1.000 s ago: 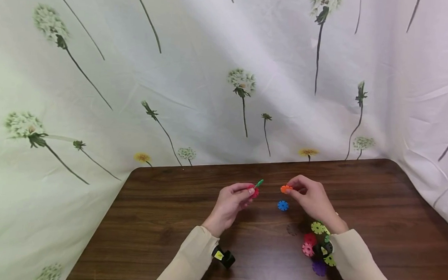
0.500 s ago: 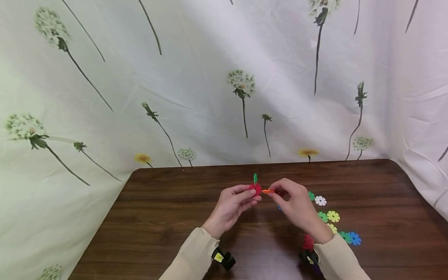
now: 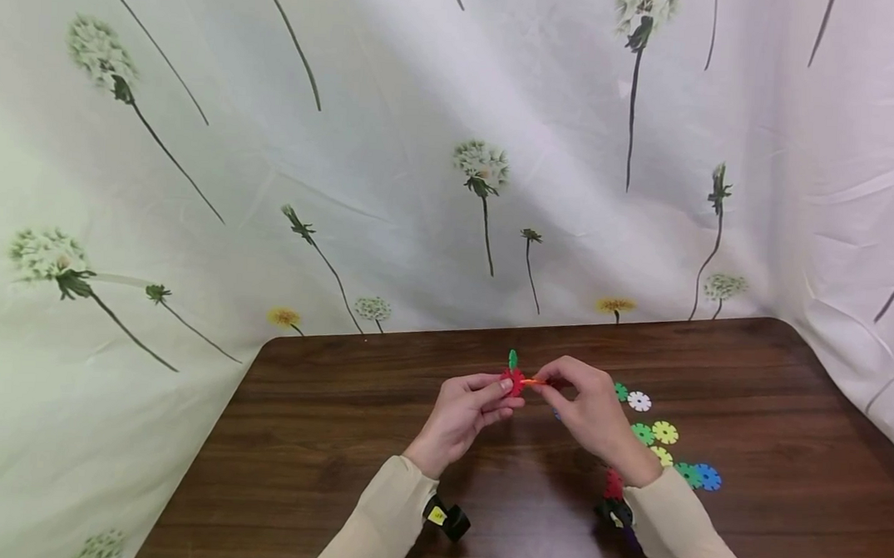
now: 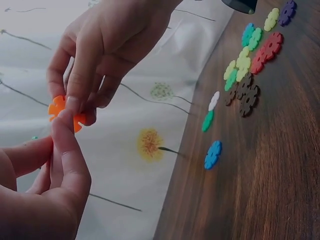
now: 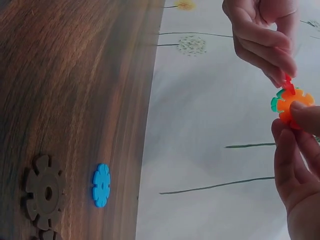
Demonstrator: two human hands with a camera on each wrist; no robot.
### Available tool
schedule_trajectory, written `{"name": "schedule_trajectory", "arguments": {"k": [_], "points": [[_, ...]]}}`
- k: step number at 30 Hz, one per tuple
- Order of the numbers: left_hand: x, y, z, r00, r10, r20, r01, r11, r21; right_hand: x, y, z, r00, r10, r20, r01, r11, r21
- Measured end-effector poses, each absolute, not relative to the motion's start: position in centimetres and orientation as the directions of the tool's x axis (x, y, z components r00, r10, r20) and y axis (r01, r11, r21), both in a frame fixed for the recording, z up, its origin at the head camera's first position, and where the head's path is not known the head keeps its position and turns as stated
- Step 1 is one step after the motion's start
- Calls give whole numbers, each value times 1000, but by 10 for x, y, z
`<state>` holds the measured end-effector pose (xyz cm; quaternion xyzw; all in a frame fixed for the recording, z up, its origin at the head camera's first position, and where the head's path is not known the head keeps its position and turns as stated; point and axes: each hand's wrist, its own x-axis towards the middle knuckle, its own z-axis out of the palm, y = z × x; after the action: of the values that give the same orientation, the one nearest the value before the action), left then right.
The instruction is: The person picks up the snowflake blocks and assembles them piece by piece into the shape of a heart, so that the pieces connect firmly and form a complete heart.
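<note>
My left hand (image 3: 465, 413) pinches a red notched disc (image 3: 516, 383) between thumb and fingers above the table. A green notched disc (image 3: 513, 359) stands up from the red one's top edge. From the right, my right hand (image 3: 590, 406) pinches an orange notched disc (image 5: 294, 104) by its edge. In the right wrist view the orange disc meets the red disc at its rim; whether their slots are locked cannot be told. Fingers cover much of both discs. A blue notched disc (image 4: 213, 155) lies on the table near the hands, mostly hidden in the head view.
Loose notched discs lie on the wooden table (image 3: 320, 440) around my right forearm: white (image 3: 640, 401), yellow (image 3: 665, 432), blue (image 3: 707, 477), red (image 4: 267, 53) and brown (image 4: 249, 101). Black wrist cameras sit at both cuffs. A flower-printed curtain (image 3: 391, 185) hangs behind the table.
My right hand has moved left, bringing the orange disc from apart to the red disc's edge. The green disc has turned from slanted to upright. My left hand has shifted slightly right.
</note>
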<state>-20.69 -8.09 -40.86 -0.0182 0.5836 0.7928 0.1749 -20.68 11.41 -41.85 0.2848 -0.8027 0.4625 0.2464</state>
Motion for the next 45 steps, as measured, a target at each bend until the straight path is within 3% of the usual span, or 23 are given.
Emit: {"name": "schedule_trajectory", "arguments": {"k": [8,27,31,36,45], "points": [[-207,-78,-406,-947,235,-218,-275,-248,929,-208,112,-417,-699,-205,685,-688,456,-565],[-209,-81,-413,-922,291,-257,-329,-236,914,-212,121,-421,-782,-283,556,-622,424,-659],[-209,-83,-413,-927,275,-256,-324,-241,915,-219,136,-418,-842,-250,478,-539,411,-735],[-208,-84,-413,-931,263,-252,-317,-245,916,-232,168,-418,-911,-115,397,-410,373,-832],[-208,-85,-413,-933,268,-240,-308,-252,917,-247,222,-439,-965,-5,264,-227,524,-821]]}}
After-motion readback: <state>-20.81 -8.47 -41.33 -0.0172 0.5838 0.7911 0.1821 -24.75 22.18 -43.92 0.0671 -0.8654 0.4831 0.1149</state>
